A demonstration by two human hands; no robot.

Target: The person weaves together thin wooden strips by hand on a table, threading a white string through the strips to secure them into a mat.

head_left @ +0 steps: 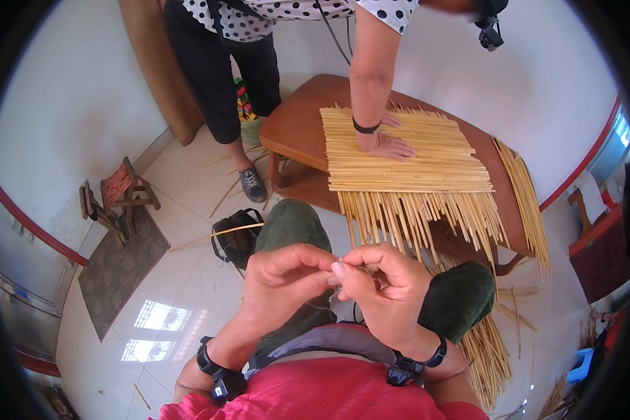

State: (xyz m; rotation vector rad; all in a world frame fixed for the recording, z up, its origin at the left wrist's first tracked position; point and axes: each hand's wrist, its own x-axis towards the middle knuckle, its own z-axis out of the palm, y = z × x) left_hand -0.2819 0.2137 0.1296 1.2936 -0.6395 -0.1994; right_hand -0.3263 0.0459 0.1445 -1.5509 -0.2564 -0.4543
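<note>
A: Why are both hands bunched so close above the knees?

B: The left hand (281,276) and right hand (378,283) meet fingertip to fingertip, fingers pinched shut on a thin thread (320,306), which droops just below them, near the straw mat (406,150) on the worktop (294,126).

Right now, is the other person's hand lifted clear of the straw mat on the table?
No. The other person's hand lies flat on the straw mat, pressing it against the wooden table.
</note>
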